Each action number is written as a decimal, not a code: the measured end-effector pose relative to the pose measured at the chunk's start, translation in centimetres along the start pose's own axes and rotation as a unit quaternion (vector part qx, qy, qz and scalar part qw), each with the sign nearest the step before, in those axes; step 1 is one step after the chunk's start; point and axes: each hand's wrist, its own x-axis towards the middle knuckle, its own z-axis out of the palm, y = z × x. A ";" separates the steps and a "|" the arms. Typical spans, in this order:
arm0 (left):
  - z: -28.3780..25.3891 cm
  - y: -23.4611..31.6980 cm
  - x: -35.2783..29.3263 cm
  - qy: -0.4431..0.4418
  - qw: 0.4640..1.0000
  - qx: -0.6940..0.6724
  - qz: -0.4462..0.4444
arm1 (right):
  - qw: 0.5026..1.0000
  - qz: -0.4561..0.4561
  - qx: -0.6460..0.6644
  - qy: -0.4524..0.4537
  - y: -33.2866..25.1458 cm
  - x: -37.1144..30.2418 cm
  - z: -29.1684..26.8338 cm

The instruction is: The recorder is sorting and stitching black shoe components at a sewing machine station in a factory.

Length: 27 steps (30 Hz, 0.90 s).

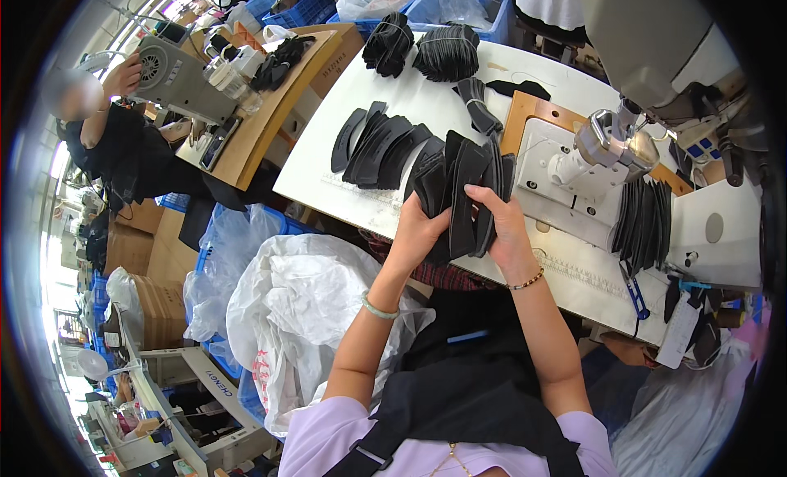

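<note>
Holding curved black strips (468, 169) clamped in left grip (421, 233) and right grip (507, 232), with similar piles (380, 153) beyond on the white desk (311, 161). Probably light, flexible, apt to slide apart; best pinched flat, thumb across each stack.

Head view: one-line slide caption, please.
The left hand and right hand hold curved black pieces together at a white worktable, with a machine on the right.
</note>
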 end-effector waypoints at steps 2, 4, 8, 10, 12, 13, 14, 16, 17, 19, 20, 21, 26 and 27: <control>0.0 -0.7 0.2 0.018 0.999 0.036 0.020 | 0.999 -0.034 0.019 0.011 0.4 -0.1 0.1; 0.1 -1.4 0.3 0.034 0.996 0.071 0.039 | 0.998 -0.051 0.026 0.027 0.6 0.1 0.0; 0.4 -1.5 -0.2 0.046 0.993 0.092 0.056 | 0.995 -0.082 0.028 0.055 0.4 -0.3 -0.2; 0.0 -0.9 -0.9 0.046 0.995 0.093 0.007 | 0.995 -0.077 0.018 0.058 0.1 0.1 -1.9; -0.8 -0.4 -1.3 0.071 0.997 0.008 -0.039 | 0.996 -0.046 0.009 0.070 -0.7 0.1 -3.9; -1.5 -0.4 -1.5 0.094 0.995 0.014 -0.034 | 0.996 -0.046 0.009 0.071 -1.3 -0.3 -4.7; -2.2 -0.2 -1.6 0.127 0.989 0.068 -0.046 | 0.998 -0.029 -0.045 0.044 -2.0 -1.2 -5.1; -3.6 0.2 -1.7 0.175 0.971 0.157 -0.033 | 0.991 -0.011 -0.128 0.022 -2.9 -3.2 -6.2; -4.7 -0.1 -1.8 0.194 0.962 0.192 -0.011 | 0.988 -0.040 -0.145 0.028 -3.3 -4.9 -5.9; -5.6 -0.4 -1.4 0.225 0.920 0.318 0.053 | 0.978 -0.087 -0.162 0.094 -4.2 -8.1 -6.3; -5.3 0.5 -1.3 0.227 0.903 0.365 0.029 | 0.951 -0.191 -0.185 0.155 -4.4 -9.4 -6.9; -5.4 1.1 -1.3 0.228 0.883 0.411 0.003 | 0.909 -0.291 -0.207 0.213 -4.7 -10.3 -7.4; -4.9 2.1 -1.0 0.119 0.977 0.152 -0.091 | 0.815 -0.407 -0.176 0.374 -14.0 -12.9 -13.5; -4.7 1.9 -0.8 0.090 0.989 0.068 -0.093 | 0.820 -0.378 -0.199 0.382 -15.6 -12.5 -14.5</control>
